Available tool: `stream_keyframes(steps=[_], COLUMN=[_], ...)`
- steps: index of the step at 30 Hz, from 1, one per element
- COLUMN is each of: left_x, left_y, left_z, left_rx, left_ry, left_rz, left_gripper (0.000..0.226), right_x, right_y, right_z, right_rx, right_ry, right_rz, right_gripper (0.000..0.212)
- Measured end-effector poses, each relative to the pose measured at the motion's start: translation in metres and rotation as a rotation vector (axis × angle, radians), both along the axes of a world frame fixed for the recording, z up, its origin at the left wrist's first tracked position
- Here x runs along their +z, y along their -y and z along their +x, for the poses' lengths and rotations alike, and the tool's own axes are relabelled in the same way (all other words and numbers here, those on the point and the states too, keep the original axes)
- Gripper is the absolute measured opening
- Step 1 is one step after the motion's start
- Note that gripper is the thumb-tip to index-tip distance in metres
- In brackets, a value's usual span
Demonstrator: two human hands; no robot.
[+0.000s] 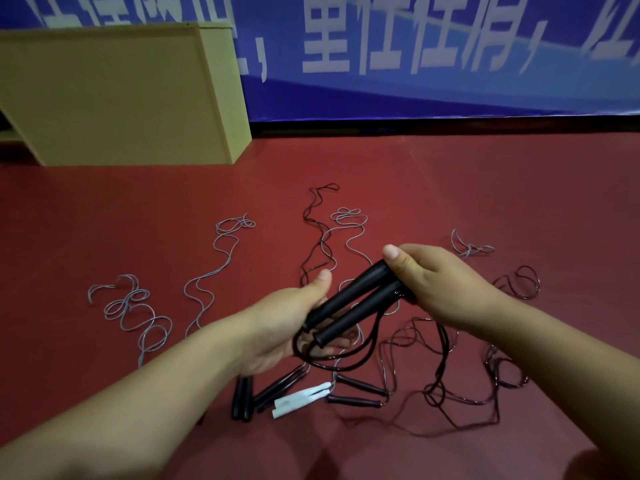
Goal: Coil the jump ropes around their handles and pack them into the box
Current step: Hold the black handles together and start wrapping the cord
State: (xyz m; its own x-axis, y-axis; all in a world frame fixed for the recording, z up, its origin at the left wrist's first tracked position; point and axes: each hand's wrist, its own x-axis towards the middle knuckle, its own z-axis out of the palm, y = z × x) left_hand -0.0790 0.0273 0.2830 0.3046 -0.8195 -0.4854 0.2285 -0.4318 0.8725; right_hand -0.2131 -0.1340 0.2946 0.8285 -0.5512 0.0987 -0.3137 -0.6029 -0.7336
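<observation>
My right hand [440, 282] grips the upper ends of two black jump rope handles [353, 303] held side by side above the red floor. Their lower ends lie across my left hand [284, 327], whose thumb presses on them. A loop of their black rope [332, 358] hangs below the handles. On the floor beneath lie more handles: a black pair [242, 398], another black pair [277, 389], a white pair [301, 398] and two dark ones [360, 391]. A tan cardboard box [114, 98] stands at the back left.
Several loose ropes, grey [211, 282] and dark [460, 386], sprawl over the red floor [450, 188] ahead and to both sides. A blue banner with white characters [415, 64] runs along the back wall.
</observation>
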Motion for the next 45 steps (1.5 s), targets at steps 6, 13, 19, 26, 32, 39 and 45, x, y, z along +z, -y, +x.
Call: stream_keyframes(steps=[6, 13, 19, 26, 32, 39, 45], left_x=[0.003, 0.005, 0.004, -0.003, -0.016, -0.02, -0.018], left_y=[-0.003, -0.003, -0.003, 0.001, 0.009, -0.004, -0.021], left_z=[-0.007, -0.005, -0.009, -0.007, 0.031, 0.066, 0.059], left_rx=[-0.087, -0.104, -0.121, -0.2, 0.139, 0.191, -0.051], left_ry=[0.082, 0.063, -0.013, 0.201, 0.771, 1.007, 0.624], left_rz=[-0.037, -0.006, 0.034, -0.006, -0.162, -0.028, 0.097], left_gripper=[0.054, 0.056, 0.054, 0.027, 0.027, 0.034, 0.025], right_x=[0.001, -0.008, -0.015, -0.017, -0.022, -0.024, -0.021], right_y=[-0.005, -0.005, -0.003, 0.0, 0.021, 0.032, 0.042], right_z=[0.003, 0.001, -0.001, -0.002, -0.014, -0.026, -0.031], right_rx=[-0.017, 0.001, 0.027, 0.02, -0.039, 0.094, 0.123], right_ry=[0.054, 0.037, -0.011, 0.0, -0.142, -0.166, -0.278], right_rz=[0.041, 0.14, 0.162, 0.09, 0.0, 0.101, 0.103], right_gripper=[0.048, 0.05, 0.048, 0.046, 0.054, 0.033, 0.029])
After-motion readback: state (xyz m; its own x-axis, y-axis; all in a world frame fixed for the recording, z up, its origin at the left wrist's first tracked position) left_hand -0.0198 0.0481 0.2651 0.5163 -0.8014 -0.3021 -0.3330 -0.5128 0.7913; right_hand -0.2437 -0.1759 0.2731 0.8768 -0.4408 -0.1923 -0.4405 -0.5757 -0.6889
